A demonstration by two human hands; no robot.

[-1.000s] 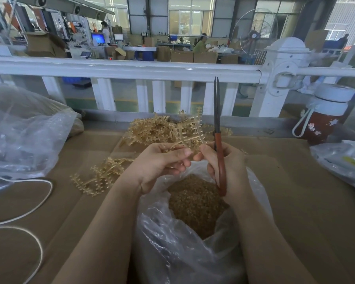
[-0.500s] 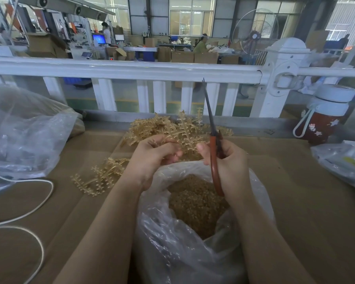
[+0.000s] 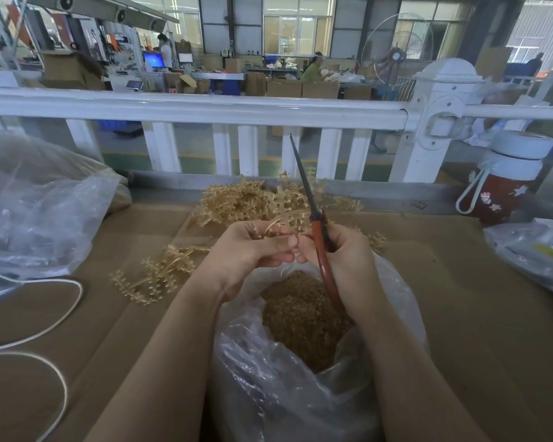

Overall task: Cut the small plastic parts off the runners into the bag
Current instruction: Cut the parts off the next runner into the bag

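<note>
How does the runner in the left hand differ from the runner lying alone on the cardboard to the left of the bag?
The runner in the left hand is held up over the bag, pinched by the left hand; the runner on the cardboard lies flat, untouched. The held one sits beside the scissors gripped by the right hand; the other lies apart. Both are tan, branched plastic.

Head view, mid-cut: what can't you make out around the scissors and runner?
- Scissors: blades seen edge-on; open or closed unclear.
- Runner: the gripped part is hidden by the left hand.
- Right hand: fingers behind the red handle, mostly hidden.
- Bag: cut off by the bottom edge.
</note>
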